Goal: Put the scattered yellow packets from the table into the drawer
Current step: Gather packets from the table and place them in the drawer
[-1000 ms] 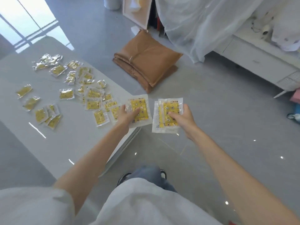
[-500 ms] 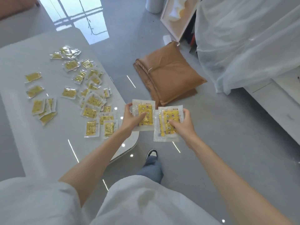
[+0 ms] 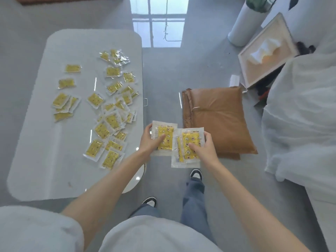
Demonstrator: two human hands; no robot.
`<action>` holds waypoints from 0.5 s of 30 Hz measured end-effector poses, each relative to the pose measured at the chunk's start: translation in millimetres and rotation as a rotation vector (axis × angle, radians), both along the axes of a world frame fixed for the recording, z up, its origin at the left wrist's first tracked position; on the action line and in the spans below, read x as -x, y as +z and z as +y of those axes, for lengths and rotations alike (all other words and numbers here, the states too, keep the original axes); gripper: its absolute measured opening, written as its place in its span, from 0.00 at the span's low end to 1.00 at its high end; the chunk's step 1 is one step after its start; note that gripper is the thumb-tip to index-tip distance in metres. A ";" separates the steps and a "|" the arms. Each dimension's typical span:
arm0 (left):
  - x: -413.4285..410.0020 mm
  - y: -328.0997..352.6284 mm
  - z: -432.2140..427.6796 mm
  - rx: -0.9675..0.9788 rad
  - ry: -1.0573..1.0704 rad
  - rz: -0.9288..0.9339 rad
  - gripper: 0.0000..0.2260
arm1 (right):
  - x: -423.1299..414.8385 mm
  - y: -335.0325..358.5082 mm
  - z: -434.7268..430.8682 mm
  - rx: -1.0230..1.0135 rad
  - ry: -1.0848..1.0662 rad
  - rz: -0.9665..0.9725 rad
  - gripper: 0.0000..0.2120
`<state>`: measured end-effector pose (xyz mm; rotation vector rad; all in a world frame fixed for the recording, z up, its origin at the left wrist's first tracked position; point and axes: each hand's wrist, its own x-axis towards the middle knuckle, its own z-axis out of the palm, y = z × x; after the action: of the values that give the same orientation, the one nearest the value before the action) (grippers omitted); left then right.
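Bright daylight; floor glare; edges warped

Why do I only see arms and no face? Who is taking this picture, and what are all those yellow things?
The camera sits on a person's head and looks down, so you see only their own body from above. No machine here, just two bare hands. On the white table lie many small yellow packets in clear wrappers, scattered about. The left hand holds one packet and the right hand holds a small stack of packets, both over the grey floor beside the table. A brown cushion lies on the floor. I cannot pick out the drawer they should go into.
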<state>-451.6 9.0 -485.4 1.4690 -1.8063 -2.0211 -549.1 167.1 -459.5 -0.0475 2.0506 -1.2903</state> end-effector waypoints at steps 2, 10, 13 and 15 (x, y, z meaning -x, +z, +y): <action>14.6 -2.5 -3.2 0.037 0.069 -0.008 0.30 | 30.6 -5.6 -12.2 -0.003 0.110 0.001 0.23; 31.7 3.1 -5.7 0.157 0.442 -0.109 0.32 | 115.5 4.4 -61.5 -0.081 0.603 0.086 0.25; 29.7 -0.6 -14.7 0.244 0.512 -0.104 0.33 | 126.7 3.9 -92.5 -0.137 0.823 0.212 0.29; 30.6 -3.4 -19.3 0.291 0.501 -0.091 0.32 | 130.1 -0.3 -109.1 -0.162 0.953 0.302 0.33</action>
<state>-482.2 -10.3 -488.8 1.7198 -1.4795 -1.4145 -679.1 58.0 -459.8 -1.0574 1.9382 -0.5296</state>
